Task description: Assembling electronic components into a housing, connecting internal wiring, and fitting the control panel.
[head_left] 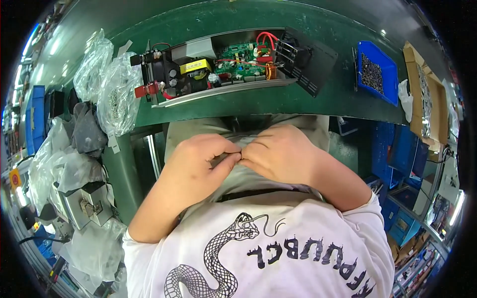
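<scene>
Both of my hands meet over my lap, just in front of the green bench's near edge. My left hand (201,161) is closed, with thumb and forefinger pinched together. My right hand (280,154) is closed too, its fingertips touching those of the left. Whatever lies between the fingertips, if anything, is too small or hidden to make out. Beyond them on the bench sits an opened electronic power unit (226,64). Its green circuit board (243,57), a yellow-wrapped transformer (195,66) and red wires show. A black end panel with a fan (300,54) leans outward at its right end.
A blue bin of small screws (372,74) stands at the right of the green bench (238,107), beside a cardboard box of metal parts (426,94). Clear plastic bags (117,92) lie at the left. More bags and a metal casing (87,206) sit lower left.
</scene>
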A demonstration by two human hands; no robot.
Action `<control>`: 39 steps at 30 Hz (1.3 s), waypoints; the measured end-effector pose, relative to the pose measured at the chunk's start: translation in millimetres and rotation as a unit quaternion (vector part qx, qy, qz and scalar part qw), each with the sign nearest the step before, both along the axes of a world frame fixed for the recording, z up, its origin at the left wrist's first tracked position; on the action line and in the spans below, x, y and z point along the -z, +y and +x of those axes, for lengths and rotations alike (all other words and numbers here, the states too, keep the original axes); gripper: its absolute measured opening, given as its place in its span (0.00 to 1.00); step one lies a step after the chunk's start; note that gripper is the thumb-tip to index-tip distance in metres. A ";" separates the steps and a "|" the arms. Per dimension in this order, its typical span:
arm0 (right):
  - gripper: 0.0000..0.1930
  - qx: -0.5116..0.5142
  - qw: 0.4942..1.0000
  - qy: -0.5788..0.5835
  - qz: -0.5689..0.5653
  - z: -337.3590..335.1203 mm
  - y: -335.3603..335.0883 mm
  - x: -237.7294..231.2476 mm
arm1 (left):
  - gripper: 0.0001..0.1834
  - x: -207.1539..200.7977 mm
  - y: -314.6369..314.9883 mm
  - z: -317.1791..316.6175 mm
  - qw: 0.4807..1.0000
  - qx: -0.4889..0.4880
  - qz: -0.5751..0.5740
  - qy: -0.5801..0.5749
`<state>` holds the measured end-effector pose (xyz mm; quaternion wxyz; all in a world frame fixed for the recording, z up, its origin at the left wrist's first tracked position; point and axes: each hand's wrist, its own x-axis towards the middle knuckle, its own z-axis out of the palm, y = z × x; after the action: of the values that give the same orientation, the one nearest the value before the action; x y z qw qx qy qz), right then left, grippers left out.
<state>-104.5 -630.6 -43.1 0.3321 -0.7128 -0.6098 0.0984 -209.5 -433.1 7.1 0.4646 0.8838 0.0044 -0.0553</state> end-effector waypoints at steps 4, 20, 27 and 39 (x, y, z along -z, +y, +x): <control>0.09 0.006 1.000 -0.005 -0.021 -9.1 0.4 -1.1 | 0.06 -0.7 1.7 -6.8 0.998 0.006 -0.007 0.057; 0.08 0.038 0.999 0.005 -0.022 -13.4 -6.1 0.7 | 0.08 14.2 -3.8 -5.1 0.998 0.054 0.033 -0.012; 0.07 0.051 0.998 0.014 -0.033 -11.0 -4.9 -0.4 | 0.07 19.1 -2.1 -4.4 0.991 0.085 0.088 -0.055; 0.06 0.084 0.977 0.161 -0.111 -6.0 -7.3 -4.7 | 0.11 30.3 -9.6 -1.4 0.973 0.108 0.096 -0.180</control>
<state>-110.5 -638.0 -38.4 0.3518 -0.7686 -0.4716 0.2513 -210.9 -442.7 -23.2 0.3624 0.9148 -0.1696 0.0557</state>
